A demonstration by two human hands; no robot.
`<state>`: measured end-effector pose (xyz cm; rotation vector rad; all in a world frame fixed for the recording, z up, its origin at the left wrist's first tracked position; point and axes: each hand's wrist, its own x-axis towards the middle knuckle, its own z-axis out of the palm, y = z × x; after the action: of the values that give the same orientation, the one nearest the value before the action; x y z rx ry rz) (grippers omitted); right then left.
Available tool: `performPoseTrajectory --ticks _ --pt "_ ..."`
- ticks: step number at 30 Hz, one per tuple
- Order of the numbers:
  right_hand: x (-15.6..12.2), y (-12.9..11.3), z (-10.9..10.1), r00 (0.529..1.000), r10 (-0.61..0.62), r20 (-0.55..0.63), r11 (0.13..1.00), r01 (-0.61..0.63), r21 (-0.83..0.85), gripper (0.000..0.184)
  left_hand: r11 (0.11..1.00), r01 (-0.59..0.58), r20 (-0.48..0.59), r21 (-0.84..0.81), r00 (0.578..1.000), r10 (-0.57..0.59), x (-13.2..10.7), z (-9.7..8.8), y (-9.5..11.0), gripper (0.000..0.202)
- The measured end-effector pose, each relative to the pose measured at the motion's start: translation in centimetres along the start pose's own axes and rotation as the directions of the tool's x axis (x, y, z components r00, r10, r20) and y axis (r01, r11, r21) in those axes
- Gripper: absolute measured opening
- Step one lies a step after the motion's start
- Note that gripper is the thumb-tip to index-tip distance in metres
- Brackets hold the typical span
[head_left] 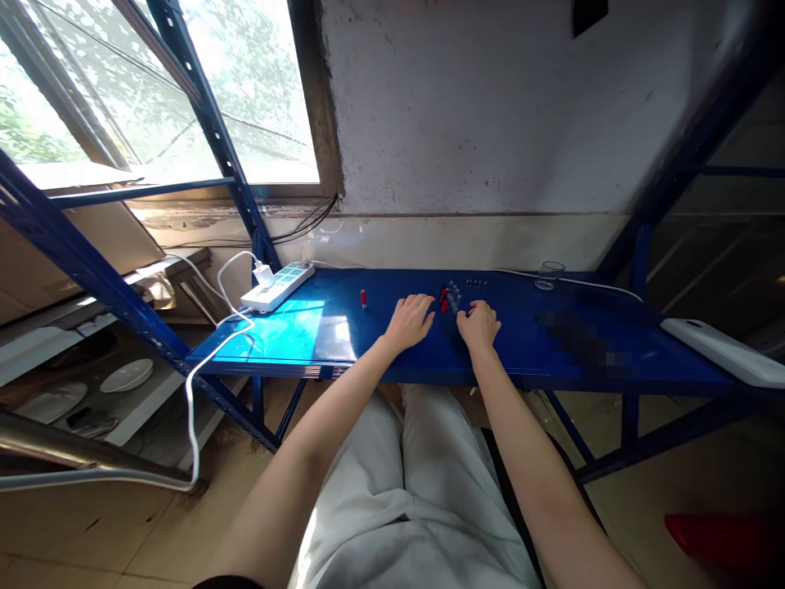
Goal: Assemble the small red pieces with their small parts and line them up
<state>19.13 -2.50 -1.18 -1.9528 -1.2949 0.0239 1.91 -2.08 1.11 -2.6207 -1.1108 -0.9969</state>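
My left hand (412, 322) lies low over the blue table, its fingers stretched toward a small group of parts and holding nothing that I can see. Just beyond its fingertips are small red pieces (444, 298), beside a cluster of short clear or whitish pieces (454, 296). On the other side of the cluster is my right hand (480, 325), loosely bent, with a gap between thumb and fingers; nothing shows in it. A row of tiny pieces (477, 284) stands behind the right hand. Off to the left, a small red-and-white cylinder (364, 299) stands upright.
The blue table (392, 282) runs along the wall. A white power strip (279, 286) with a plugged-in cable (191, 409) sits at its left end. A clear glass (549, 276) stands back right, and a white flat object (729, 352) lies at the right end.
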Motion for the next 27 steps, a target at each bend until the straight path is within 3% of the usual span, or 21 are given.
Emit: performPoseTrajectory --ticks 8,17,22,27 --pt "0.3 0.2 0.8 0.996 -0.037 0.085 0.992 0.047 -0.114 0.024 0.977 0.209 0.042 0.028 0.977 -0.21 1.4 3.6 3.6 0.052" --pt "0.6 -0.4 0.5 0.982 0.017 0.189 0.979 0.022 -0.204 0.032 0.946 0.238 0.189 0.218 0.941 -0.281 1.7 4.2 3.6 0.051" --pt "0.7 -0.7 0.6 0.981 0.024 0.191 0.973 0.021 -0.231 0.03 0.96 0.221 0.105 0.173 0.965 -0.241 2.1 4.1 3.5 0.039" --pt "0.8 -0.9 0.6 0.98 0.016 0.198 0.974 0.03 -0.226 0.029 0.941 0.319 0.017 0.114 0.946 -0.322 2.4 4.0 3.4 0.022"
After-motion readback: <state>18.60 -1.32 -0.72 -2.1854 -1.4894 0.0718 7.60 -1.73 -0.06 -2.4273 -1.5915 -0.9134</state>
